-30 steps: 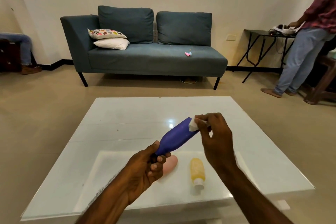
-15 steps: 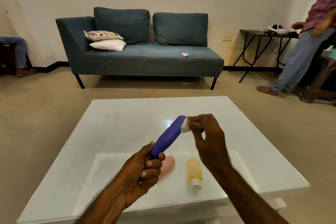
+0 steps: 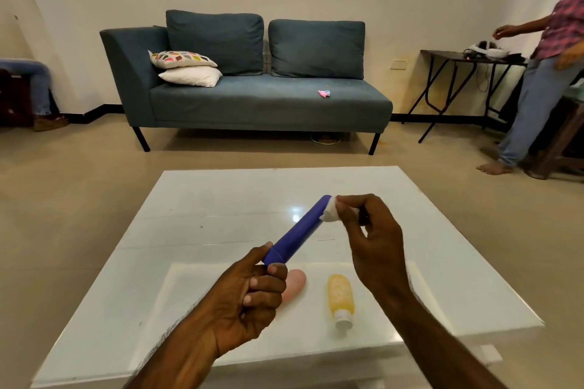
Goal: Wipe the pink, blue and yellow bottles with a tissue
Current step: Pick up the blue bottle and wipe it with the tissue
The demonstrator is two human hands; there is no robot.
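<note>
While the tissue works the far tip, here is how things stand on the white worktop (image 3: 221,199):

Blue bottle: the blue bottle (image 3: 297,230) is up in the air above the worktop, tilted away from the person, a long smooth body seen narrow-on, with a matte plastic look.

Left hand: the left hand (image 3: 249,297) has its fingers (image 3: 268,283) curled shut around the bottle's near end, thumb laid along the top.

Right hand: the right hand (image 3: 369,230) pinches a small white tissue (image 3: 330,213) between thumb and forefinger and presses it on the bottle's far tip; the other fingers hang loosely bent.

Pink bottle: the pink bottle (image 3: 295,286) lies flat on the worktop, half hidden behind the left hand, rounded and pale.

Yellow bottle: the yellow bottle (image 3: 339,294) lies just beside it, apart from it, white cap towards the person, its yellow body mottled.

Handling, as a judgement: these look like light squeeze bottles with some give in the walls, so a hard grip mid-body may dent them. The smooth skin may turn slippery under a rubbing tissue. Best hold seems the cap end, as the left hand has it, leaving the body free to wipe.

Tissue: soft, crumpled to a wad, likely to tear if dragged hard.

Worktop: glossy, reflecting ceiling light; a round bottle may roll on it.
</note>
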